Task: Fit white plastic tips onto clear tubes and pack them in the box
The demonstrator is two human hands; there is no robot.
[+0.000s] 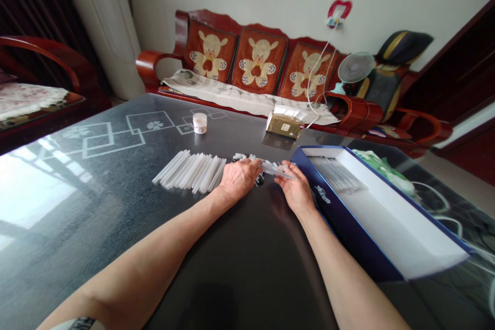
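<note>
A slim translucent plastic tube point(275, 169) lies between my two hands above the dark table. My left hand point(240, 178) pinches its left end with closed fingers. Around its right part, the fingers of my right hand point(297, 189) are curled, palm partly up. Left of my left hand, a row of similar frosted tubes point(189, 171) lies side by side on the table. Small white and black pieces point(242, 157) are heaped just behind my hands, partly hidden by them. Right beside my right hand stands an open blue box point(350, 221) with several thin tubes point(337, 174) at its far end.
On the table point(127, 180) stand a small white tub point(200, 123) and a tissue box point(284, 122). A green-and-white bag point(382, 170) and white cables point(441, 206) lie beyond the blue box. Behind the table are a wooden sofa point(154, 64) and a fan point(356, 68).
</note>
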